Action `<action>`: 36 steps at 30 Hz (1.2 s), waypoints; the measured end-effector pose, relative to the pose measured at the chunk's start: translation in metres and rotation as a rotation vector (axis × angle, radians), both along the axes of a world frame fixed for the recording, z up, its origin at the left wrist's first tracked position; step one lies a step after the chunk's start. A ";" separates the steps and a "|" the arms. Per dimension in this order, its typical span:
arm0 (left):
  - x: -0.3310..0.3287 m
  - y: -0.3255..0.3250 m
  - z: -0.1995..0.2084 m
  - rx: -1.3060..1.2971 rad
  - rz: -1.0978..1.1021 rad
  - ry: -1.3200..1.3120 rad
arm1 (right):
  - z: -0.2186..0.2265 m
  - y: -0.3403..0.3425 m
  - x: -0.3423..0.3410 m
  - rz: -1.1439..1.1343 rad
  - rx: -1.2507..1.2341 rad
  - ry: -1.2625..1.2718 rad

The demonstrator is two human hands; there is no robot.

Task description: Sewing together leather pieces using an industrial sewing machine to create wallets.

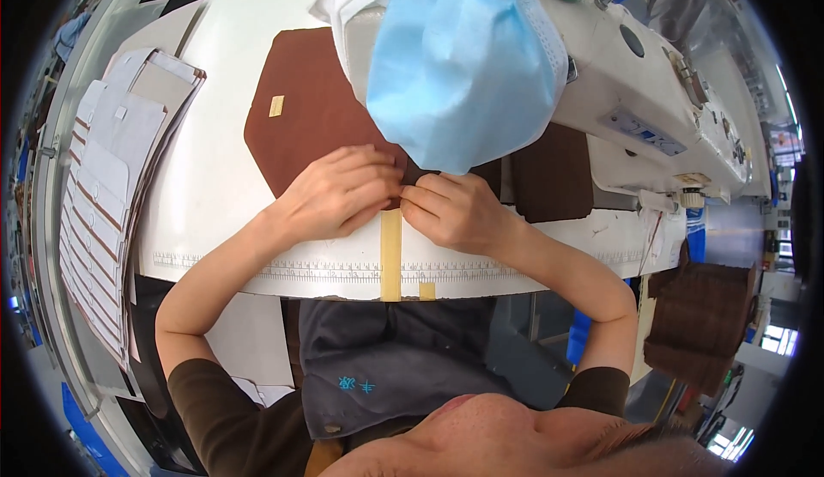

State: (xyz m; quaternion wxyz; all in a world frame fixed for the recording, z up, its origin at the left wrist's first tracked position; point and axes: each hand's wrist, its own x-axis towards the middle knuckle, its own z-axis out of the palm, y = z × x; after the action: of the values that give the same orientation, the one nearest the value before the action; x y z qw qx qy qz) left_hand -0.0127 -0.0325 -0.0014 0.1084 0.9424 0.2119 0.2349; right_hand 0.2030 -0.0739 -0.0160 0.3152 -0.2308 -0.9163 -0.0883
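A reddish-brown panel [309, 91] lies flat and smooth on the white worktop [210, 185], its left edge angling out to a blunt corner, with a small pale yellow sticker [276, 106] near that side. Its right part is hidden from view, and its lower edge runs beneath the left hand [343, 192]. Dark brown material shows just above the right hand [455, 211], mostly hidden.

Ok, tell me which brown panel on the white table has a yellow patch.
The reddish-brown panel by the left hand: a small yellow patch sits on its left part. The dark brown panel to the right shows none.
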 end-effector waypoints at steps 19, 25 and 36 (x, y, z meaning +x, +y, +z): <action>-0.006 0.049 0.006 -0.021 -0.177 -0.108 | 0.007 0.019 0.012 -0.346 0.018 -0.201; -0.005 0.065 -0.002 -0.025 -0.199 -0.109 | 0.009 0.014 0.014 -0.444 0.198 -0.350; -0.005 0.073 0.015 -0.146 -0.178 -0.100 | 0.007 -0.018 0.026 -0.357 -0.132 -0.085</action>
State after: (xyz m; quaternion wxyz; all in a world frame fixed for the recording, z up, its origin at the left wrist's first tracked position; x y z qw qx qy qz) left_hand -0.0176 0.0404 0.0135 0.2075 0.9343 0.1384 0.2548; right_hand 0.2291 -0.0920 -0.0087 0.2398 -0.4060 -0.8770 -0.0922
